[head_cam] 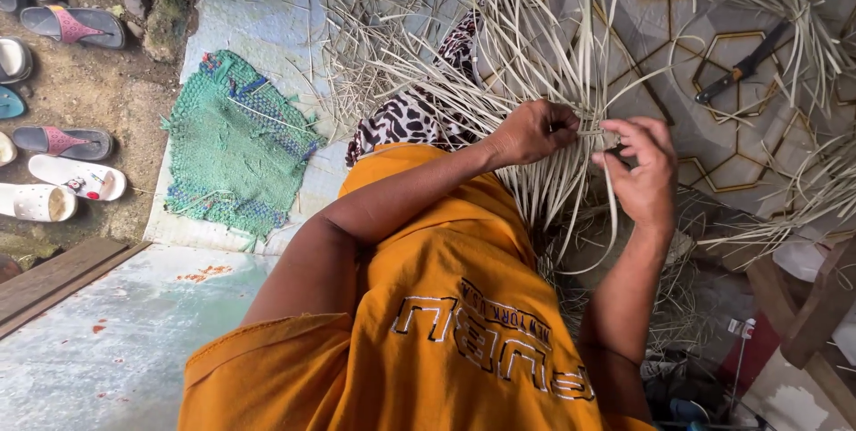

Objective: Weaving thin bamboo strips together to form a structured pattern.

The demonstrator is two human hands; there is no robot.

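Note:
My left hand [533, 131] is closed around a bunch of pale straw strips [544, 65] where they cross in front of me. My right hand [644, 168] pinches a strip of the same woven bundle just to the right, fingers curled on it. The strips fan out upward over the tiled floor and hang down between my arms. My orange shirt [446, 306] fills the lower middle of the view, and a black-and-white patterned cloth [410, 119] covers my lap beneath the strips.
A green woven mat [236, 146] lies on the floor at left. Several sandals [62, 141] sit on the dirt at far left. A dark-handled knife [744, 65] rests on the tiles at upper right among loose straw [794, 3]. Wooden furniture [802, 306] stands at lower right.

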